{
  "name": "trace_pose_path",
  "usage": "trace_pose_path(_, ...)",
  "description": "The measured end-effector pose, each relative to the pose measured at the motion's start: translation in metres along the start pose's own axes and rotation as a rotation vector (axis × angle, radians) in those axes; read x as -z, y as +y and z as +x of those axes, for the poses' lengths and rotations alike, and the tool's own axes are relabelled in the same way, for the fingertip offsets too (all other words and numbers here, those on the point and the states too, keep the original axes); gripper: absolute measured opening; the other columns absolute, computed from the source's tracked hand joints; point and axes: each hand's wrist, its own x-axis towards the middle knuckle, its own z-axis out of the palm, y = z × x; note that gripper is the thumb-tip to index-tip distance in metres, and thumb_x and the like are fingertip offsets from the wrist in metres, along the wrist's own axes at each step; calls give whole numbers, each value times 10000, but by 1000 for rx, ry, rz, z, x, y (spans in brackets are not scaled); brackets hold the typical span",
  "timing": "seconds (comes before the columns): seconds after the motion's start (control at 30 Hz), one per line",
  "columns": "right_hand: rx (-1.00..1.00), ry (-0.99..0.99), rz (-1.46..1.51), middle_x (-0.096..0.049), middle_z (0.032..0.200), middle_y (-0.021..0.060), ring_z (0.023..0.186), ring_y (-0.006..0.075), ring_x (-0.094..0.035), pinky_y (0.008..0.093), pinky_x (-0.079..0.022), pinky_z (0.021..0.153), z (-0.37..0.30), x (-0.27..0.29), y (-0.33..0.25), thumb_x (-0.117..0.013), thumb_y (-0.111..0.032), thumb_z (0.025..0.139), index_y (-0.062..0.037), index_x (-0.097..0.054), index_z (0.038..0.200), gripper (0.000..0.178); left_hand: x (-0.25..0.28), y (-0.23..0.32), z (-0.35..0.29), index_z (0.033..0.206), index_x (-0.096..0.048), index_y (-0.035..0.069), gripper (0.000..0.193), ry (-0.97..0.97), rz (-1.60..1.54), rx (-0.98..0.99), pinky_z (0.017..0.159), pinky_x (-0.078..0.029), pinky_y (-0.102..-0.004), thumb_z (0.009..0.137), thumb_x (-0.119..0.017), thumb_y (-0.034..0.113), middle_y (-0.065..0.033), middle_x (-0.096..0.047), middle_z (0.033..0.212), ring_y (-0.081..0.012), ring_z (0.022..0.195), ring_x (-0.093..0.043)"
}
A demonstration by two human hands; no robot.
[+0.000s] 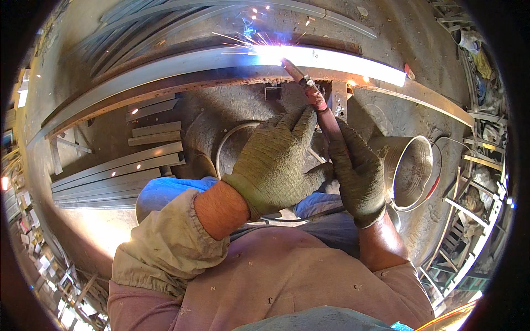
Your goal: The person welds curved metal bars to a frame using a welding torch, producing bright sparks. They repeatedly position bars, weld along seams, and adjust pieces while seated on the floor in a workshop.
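Observation:
My gloved right hand (360, 176) is closed round the handle of a welding torch (330, 126), its neck angled up and to the left. At the torch tip, a bright arc throws sparks and bluish smoke over a long metal bar (359, 65); glare hides the weld spot itself. My gloved left hand (279, 165) is stretched out palm down, just left of the torch, with its fingertips beside the handle and the thumb reaching toward my right hand. Whether the left fingertips touch the torch, I cannot tell. The bar lies along a rusty beam (187, 83).
Several steel lengths (118, 179) lie on the floor at left, with more long bars (165, 25) beyond the beam. A metal bucket (413, 168) stands open-topped right of my right hand, a cable (439, 176) beside it. Metal racks (475, 220) line the far right.

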Motion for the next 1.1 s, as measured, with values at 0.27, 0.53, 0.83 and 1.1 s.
trace_pose_path(0.27, 70, 24, -154, -765, 1043, 44, 905, 89, -712, 302, -603, 768, 5, 1, 6, -682, -254, 1231, 25, -704, 1548, 423, 1, -3, 0, 1647, -514, -76, 965, 24, 21, -43, 1174, -555, -570, 914, -949, 374, -343, -688, 1495, -538, 1357, -685)
trace_pose_path(0.53, 7, -23, -10, -794, 1082, 51, 913, 85, -728, 300, -612, 768, 3, 1, 3, -679, -261, 1234, 23, -696, 1565, 435, 1, -3, 2, 1665, -483, -77, 990, 30, 16, -50, 1105, -573, -601, 919, -940, 388, -347, -685, 1473, -562, 1302, -687)
trace_pose_path(0.83, 27, 4, -79, -803, 1111, 47, 911, 84, -724, 293, -617, 783, 2, 1, 5, -695, -279, 1227, 14, -672, 1610, 483, 2, 0, 1, 1697, -447, -82, 1033, -27, -13, -1, 1119, -565, -602, 904, -943, 356, -370, -653, 1528, -563, 1331, -678)
trace_pose_path(1.1, 62, 12, -88, -804, 1107, 60, 940, 81, -718, 297, -610, 796, 3, 2, 5, -712, -289, 1217, 22, -675, 1602, 497, 3, -1, 3, 1688, -464, -70, 1002, -13, -38, -35, 1094, -577, -582, 901, -946, 318, -342, -694, 1459, -536, 1293, -703)
